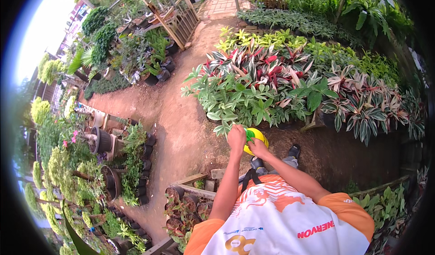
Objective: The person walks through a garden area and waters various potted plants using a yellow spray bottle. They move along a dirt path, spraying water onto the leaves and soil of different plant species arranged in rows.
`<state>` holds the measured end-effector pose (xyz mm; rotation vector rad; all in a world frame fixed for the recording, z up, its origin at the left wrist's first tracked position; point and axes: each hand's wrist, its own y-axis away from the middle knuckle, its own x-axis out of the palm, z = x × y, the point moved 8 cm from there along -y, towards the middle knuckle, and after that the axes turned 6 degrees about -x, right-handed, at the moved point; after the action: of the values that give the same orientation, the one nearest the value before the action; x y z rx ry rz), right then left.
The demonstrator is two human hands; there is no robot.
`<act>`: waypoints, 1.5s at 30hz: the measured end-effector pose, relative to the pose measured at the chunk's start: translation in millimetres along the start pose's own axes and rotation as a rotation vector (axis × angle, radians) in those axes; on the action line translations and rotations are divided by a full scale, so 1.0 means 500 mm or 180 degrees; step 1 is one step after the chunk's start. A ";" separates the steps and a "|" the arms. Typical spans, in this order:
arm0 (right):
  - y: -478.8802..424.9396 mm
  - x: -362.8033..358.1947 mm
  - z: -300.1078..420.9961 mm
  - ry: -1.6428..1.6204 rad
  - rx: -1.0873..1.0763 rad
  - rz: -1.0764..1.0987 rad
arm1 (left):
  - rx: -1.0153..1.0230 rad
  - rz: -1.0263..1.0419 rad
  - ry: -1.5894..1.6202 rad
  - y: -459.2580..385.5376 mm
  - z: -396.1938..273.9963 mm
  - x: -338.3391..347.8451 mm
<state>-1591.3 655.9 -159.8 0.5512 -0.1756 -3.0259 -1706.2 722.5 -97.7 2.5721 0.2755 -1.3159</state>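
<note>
A yellow container with a green top, perhaps a sprayer bottle, is held in front of my body at the edge of a plant bed. My left hand is closed at the green top, on its left side; what its fingers grip is partly hidden. My right hand grips the green part from the lower right, over the yellow body. Just beyond my hands stand green leafy plants, with red, white and green striped plants behind them.
A dirt path runs along my left. Beside it stand a dark plastic pot and a wooden gate. Potted seedlings in a wooden-edged bed are near my left elbow. More striped plants grow at the right.
</note>
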 end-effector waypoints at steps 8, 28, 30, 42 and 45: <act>-0.026 0.021 0.071 -0.0266 0.0121 0.0312 | 0.0031 -0.0342 0.0068 -0.016 -0.014 -0.084; -0.092 0.036 0.159 -0.0595 -0.0522 -0.0011 | 0.0517 -0.0814 0.0405 -0.070 -0.111 -0.264; -0.111 0.057 0.170 -0.0898 -0.0408 0.0271 | 0.0569 -0.0985 0.0422 -0.059 -0.136 -0.337; -0.111 0.088 0.191 -0.1171 -0.0341 0.0551 | 0.0608 -0.1218 0.0232 -0.076 -0.110 -0.355; -0.104 0.070 0.155 -0.1133 -0.0142 0.0379 | 0.0658 -0.1153 0.0364 -0.069 -0.148 -0.374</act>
<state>-1653.7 712.4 -106.3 -0.0063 -0.1499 -2.9739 -1766.6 766.5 92.5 2.8761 0.6886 -1.3749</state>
